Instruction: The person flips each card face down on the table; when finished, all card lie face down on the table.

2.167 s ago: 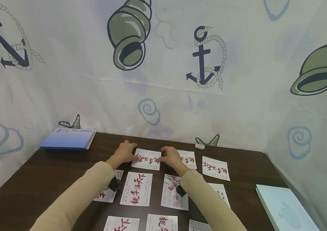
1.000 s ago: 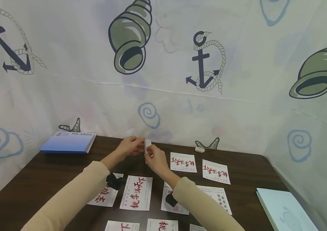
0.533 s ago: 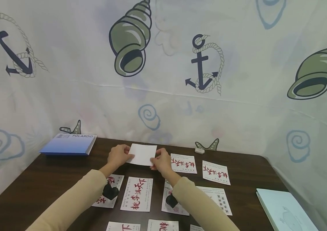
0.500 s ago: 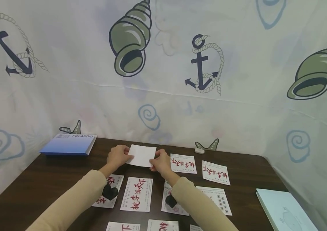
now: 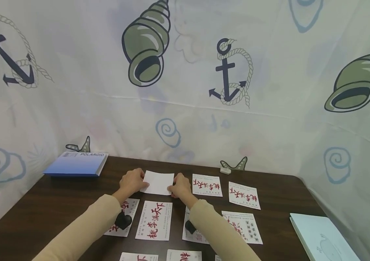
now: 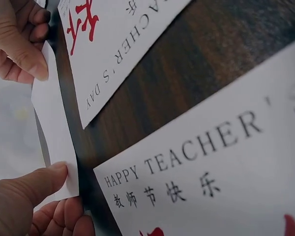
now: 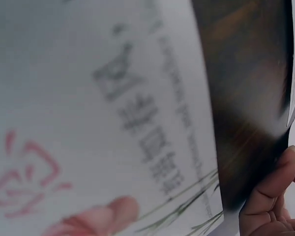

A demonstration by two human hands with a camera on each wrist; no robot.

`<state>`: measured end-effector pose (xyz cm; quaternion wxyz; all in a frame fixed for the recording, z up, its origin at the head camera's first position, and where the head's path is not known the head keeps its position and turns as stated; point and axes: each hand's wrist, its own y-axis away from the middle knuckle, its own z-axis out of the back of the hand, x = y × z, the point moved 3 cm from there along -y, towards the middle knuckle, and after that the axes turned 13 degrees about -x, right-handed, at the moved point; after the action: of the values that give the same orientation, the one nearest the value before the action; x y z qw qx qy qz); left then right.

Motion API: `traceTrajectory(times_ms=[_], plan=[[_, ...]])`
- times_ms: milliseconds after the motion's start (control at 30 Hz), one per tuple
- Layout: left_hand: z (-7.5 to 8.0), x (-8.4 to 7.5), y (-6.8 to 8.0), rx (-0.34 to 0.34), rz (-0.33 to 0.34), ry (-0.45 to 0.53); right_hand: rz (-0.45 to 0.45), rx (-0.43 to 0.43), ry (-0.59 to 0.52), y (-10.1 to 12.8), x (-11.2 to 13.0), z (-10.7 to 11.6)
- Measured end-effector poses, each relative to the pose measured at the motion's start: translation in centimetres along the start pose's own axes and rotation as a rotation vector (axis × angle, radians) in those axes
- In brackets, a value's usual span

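Dark counter (image 5: 57, 203), nautical backdrop: we've flipped one card (image 5: 157, 182) blank-side up, left hand (image 5: 132, 180) & right hand (image 5: 180, 185) pinching its ends, lowering it.

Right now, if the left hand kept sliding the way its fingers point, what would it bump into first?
Probably the blank card that the left hand already pinches; beyond it, the right hand holds the card's other edge. Depth is hard to judge.

The blank card (image 5: 157, 182) pinched at the table's far edge looks like stiff matt white paper (no sheen on it). The printed cards (image 5: 154, 220) are smooth white paper with red ink. The table (image 5: 41, 206) is dark wood-grain, faintly glossy. The backdrop (image 5: 185, 90) is creased printed cloth.
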<state>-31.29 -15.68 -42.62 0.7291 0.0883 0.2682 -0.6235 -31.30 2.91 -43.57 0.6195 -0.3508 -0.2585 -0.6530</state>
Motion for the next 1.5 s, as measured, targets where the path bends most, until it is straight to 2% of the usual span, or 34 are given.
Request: traceTrajectory(times_ms=[200, 300, 400, 533, 700, 933, 1167, 1267, 1400, 1500], plan=[[-0.3, -0.3, -0.2, 0.025, -0.007, -0.021, 0.049, 0.013, 0.09, -0.1, 0.0, 0.6], [-0.5, -0.3, -0.2, 0.047, -0.01, -0.033, 0.091, 0.002, 0.05, -0.6, -0.5, 1.8], [-0.5, -0.3, -0.3, 0.055, -0.01, -0.045, 0.098, -0.05, -0.036, -1.8, -1.8, 4.2], [-0.1, 0.0, -0.5, 0.054, -0.006, -0.053, 0.005, -0.141, -0.053, -3.7, -4.7, 8.2], [0.2, 0.4, -0.5, 0.073, -0.003, -0.054, -0.071, -0.136, 0.078, -4.6, -7.9, 11.0], [0.3, 0.1, -0.2, 0.095, -0.012, -0.039, -0.09, -0.104, 0.196, -5.4, -9.7, 11.6], [0.2, 0.0, -0.6, 0.111, -0.03, -0.027, -0.108, -0.041, 0.194, -6.0, -10.1, 11.9], [0.4, -0.3, -0.9, 0.095, -0.03, -0.007, -0.12, -0.016, 0.177, -6.3, -10.1, 12.0], [0.3, -1.4, -1.2, 0.04, -0.04, 0.059, -0.138, -0.008, 0.149, -6.3, -10.0, 12.0], [-0.2, -3.1, -1.2, 0.022, -0.071, 0.125, -0.151, -0.016, 0.122, -6.3, -10.1, 11.9]])
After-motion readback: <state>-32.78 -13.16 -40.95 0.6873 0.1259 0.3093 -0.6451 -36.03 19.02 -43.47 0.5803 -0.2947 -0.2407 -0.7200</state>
